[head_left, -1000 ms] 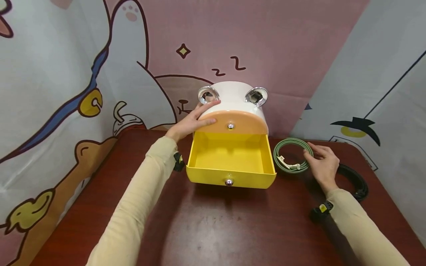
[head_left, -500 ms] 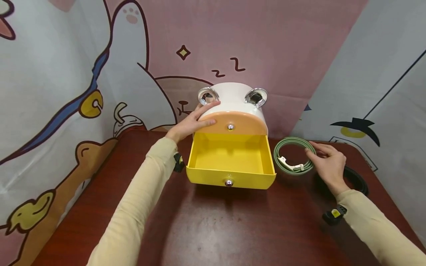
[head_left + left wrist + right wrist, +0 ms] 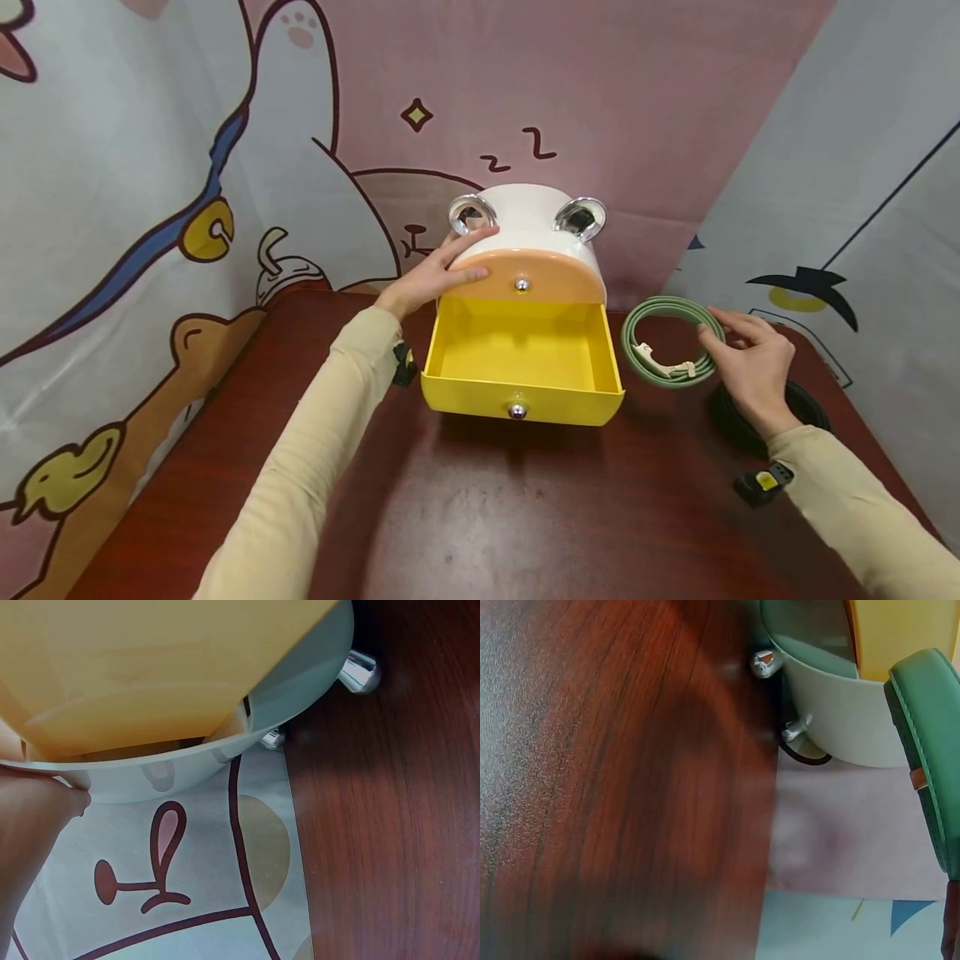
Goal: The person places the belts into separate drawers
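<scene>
In the head view, the right grip (image 3: 752,367) hides part of the black coil (image 3: 813,407) beneath it. The right wrist view's edge cuts off the green belt (image 3: 935,750) at that grip; the left wrist view's edge crops the left grip (image 3: 34,821).

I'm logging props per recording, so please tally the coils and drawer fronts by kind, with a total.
Coils: 2 (green stitched coiled belt; round black coil, partly hidden)
Drawer fronts: 2 (glossy yellow wide drawer front; glossy orange rounded drawer front)
Total: 4
</scene>
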Motion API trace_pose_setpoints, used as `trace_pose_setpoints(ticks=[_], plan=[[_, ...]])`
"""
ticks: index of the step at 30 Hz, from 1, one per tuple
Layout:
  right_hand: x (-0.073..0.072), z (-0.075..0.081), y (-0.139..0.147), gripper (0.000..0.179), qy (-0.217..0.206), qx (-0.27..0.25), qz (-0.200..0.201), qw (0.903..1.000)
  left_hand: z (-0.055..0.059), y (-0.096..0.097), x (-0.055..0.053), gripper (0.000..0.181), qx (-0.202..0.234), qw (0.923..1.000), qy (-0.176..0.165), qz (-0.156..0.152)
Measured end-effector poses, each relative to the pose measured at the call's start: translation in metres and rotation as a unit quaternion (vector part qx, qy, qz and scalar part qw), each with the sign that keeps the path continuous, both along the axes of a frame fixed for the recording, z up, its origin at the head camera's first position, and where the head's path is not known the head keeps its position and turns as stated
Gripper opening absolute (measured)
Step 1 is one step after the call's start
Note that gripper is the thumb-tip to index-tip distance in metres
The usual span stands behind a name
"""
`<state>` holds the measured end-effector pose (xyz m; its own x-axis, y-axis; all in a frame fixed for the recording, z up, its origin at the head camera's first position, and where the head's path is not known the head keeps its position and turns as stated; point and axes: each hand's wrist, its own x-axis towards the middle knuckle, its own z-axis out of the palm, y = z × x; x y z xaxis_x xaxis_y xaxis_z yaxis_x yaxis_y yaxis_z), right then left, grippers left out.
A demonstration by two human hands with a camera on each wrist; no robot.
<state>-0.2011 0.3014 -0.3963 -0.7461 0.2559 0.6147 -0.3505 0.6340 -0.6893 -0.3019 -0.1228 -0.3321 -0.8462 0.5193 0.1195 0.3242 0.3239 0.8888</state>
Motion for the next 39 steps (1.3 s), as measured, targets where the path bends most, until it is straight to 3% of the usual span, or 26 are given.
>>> trace_pose_setpoints(ticks=[3, 9, 12, 20, 31, 39], plan=[[0.001, 0.003, -0.002, 0.026, 0.001, 0.004, 0.004, 1.0, 0.003, 0.001, 0.002, 0.061, 0.0, 1.0, -0.007, -0.004], [0.005, 0.01, -0.01, 0.026, 0.013, 0.0, 0.029, 0.9995, 0.023, 0.003, 0.021, 0.062, -0.004, 0.9998, -0.019, -0.007], [0.007, 0.014, -0.014, 0.027, 0.027, 0.006, 0.037, 0.9989, 0.026, 0.003, 0.024, 0.062, -0.005, 0.9997, -0.022, -0.006], [0.007, 0.032, -0.023, 0.028, 0.033, 0.022, 0.04, 0.9984, 0.002, -0.001, 0.001, 0.061, 0.002, 0.9999, -0.011, -0.001], [0.008, 0.054, -0.034, 0.028, 0.065, 0.037, 0.075, 0.9944, 0.002, -0.002, 0.0, 0.058, 0.002, 1.0, -0.005, 0.004], [0.01, 0.062, -0.048, 0.027, 0.042, 0.037, 0.088, 0.9945, 0.0, -0.001, -0.002, 0.061, 0.004, 0.9999, -0.012, -0.003]])
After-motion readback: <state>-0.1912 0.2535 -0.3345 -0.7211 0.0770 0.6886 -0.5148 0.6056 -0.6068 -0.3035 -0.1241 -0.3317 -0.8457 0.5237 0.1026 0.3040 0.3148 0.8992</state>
